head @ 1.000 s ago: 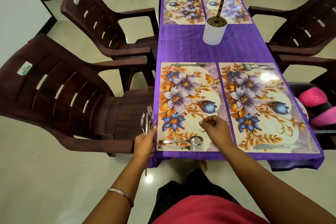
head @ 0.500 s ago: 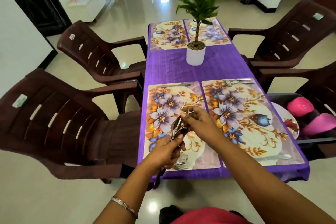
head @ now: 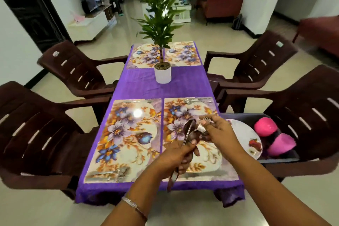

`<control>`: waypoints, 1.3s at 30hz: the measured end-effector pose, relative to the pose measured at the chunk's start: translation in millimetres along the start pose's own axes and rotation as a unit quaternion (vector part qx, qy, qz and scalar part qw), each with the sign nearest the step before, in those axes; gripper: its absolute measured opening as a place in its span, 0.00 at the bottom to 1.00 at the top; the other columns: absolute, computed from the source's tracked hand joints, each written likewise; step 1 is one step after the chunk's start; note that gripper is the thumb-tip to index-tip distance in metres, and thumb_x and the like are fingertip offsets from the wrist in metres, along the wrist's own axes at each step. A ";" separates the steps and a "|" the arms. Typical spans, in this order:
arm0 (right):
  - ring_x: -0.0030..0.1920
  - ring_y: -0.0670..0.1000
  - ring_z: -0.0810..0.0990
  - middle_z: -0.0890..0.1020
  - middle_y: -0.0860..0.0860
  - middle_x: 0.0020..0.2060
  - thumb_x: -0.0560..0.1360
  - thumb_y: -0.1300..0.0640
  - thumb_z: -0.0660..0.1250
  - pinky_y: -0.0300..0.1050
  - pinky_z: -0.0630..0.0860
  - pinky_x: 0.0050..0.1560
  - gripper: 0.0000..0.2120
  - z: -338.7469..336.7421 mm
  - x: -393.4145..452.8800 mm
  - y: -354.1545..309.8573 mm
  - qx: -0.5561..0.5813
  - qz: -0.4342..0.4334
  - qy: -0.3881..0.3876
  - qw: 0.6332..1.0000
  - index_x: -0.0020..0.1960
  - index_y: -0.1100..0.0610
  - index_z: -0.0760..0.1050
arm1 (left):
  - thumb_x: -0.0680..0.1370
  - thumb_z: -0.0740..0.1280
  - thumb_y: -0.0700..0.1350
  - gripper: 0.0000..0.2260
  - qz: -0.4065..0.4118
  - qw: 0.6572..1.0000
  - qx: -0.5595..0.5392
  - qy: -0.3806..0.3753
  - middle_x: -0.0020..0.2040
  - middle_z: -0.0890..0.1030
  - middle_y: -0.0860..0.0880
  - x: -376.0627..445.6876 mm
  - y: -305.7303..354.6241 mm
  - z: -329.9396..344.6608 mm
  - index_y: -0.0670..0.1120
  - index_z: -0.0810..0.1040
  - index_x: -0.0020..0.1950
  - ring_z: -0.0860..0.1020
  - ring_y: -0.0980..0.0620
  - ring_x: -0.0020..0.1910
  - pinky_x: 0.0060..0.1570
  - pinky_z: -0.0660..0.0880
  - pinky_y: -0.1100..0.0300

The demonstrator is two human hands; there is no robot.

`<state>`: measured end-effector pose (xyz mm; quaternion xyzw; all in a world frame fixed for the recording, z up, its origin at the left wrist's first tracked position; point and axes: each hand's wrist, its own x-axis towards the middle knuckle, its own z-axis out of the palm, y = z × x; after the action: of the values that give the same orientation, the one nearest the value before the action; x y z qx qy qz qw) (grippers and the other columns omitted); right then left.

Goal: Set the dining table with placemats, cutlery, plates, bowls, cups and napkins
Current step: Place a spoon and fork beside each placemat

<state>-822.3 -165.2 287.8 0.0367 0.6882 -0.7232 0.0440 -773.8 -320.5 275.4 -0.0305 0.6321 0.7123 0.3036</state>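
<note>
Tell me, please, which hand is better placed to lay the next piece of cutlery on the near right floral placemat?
Right. The right hand already pinches a steel fork above the near right floral placemat, while the left hand grips the remaining cutlery bundle.

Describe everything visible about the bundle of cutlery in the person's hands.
The cutlery bundle looks like shiny metal: several pieces, with spoon bowls pointing up and handle ends poking out below the left hand, which grips it around the middle. It is held roughly upright, tilted a little, above the near right placemat. The right hand pinches a fork at the top of the bundle. Motion blur hides the exact count.
</note>
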 end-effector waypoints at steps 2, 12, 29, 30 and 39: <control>0.42 0.57 0.84 0.85 0.58 0.43 0.79 0.65 0.63 0.45 0.81 0.36 0.07 -2.3 1.6 -4.4 0.004 0.003 -0.022 1.000 0.53 0.59 0.78 | 0.81 0.60 0.53 0.16 0.009 0.999 -0.036 0.023 0.25 0.61 0.50 -5.5 1.3 9.4 0.44 0.77 0.42 0.60 0.56 0.19 0.22 0.57 0.65; 0.30 0.51 0.80 0.83 0.56 0.33 0.75 0.64 0.69 0.39 0.78 0.32 0.03 150.9 -12.3 -15.6 -0.006 0.007 -0.295 0.955 0.44 0.63 0.79 | 0.79 0.60 0.54 0.16 0.078 0.957 -0.132 0.244 0.26 0.60 0.49 -121.5 -11.0 -61.2 0.42 0.78 0.44 0.59 0.56 0.19 0.21 0.59 0.66; 0.28 0.47 0.77 0.80 0.51 0.28 0.78 0.67 0.63 0.37 0.77 0.33 0.09 578.2 -253.6 6.7 -0.080 -0.023 -0.618 0.781 0.41 0.61 0.78 | 0.76 0.58 0.49 0.15 0.189 0.854 -0.321 0.364 0.30 0.65 0.50 -512.0 -125.6 -292.6 0.44 0.82 0.45 0.58 0.59 0.19 0.21 0.54 0.66; 0.27 0.48 0.78 0.80 0.52 0.28 0.77 0.67 0.63 0.38 0.77 0.33 0.08 597.2 -263.0 10.1 -0.087 -0.017 -0.622 0.778 0.40 0.62 0.77 | 0.76 0.59 0.49 0.14 0.188 0.849 -0.332 0.367 0.30 0.67 0.50 -526.9 -132.7 -302.3 0.44 0.82 0.44 0.59 0.59 0.19 0.20 0.55 0.67; 0.33 0.51 0.80 0.82 0.56 0.33 0.75 0.66 0.68 0.42 0.78 0.36 0.04 745.2 -310.2 49.6 -0.094 0.042 -0.655 0.748 0.43 0.61 0.81 | 0.81 0.62 0.50 0.16 0.167 0.757 -0.301 0.556 0.31 0.72 0.48 -599.8 -176.1 -379.8 0.38 0.80 0.57 0.63 0.56 0.22 0.23 0.58 0.66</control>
<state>-502.8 -907.8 311.2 -0.4218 0.5525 -0.4990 0.5175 -332.0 -902.9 300.8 -0.4049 0.4377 0.7630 -0.2498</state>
